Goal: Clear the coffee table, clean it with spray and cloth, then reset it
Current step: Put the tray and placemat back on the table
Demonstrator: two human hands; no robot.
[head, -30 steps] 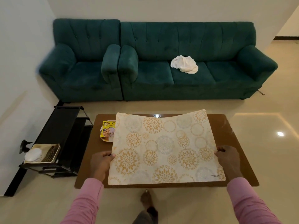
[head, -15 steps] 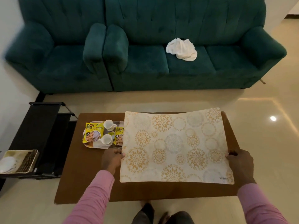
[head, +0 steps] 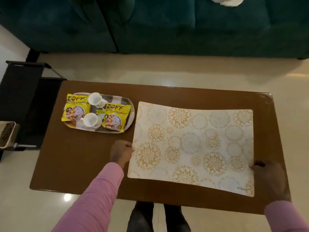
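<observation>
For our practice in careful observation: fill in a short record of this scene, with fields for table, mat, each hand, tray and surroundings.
Table: brown coffee table, before a green sofa
Mat: floral placemat over the table's right half
Left hand: left hand grips the placemat's left edge
Right hand: right hand grips its near right corner
Tray: tray on the table's left half, holding two white cups and two yellow packets
Surroundings: white cloth on the sofa; black rack left of the table

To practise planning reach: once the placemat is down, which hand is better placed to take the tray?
Left, probably. The left hand grips the placemat at its left edge, close to the tray; the right hand holds the far right edge.
</observation>
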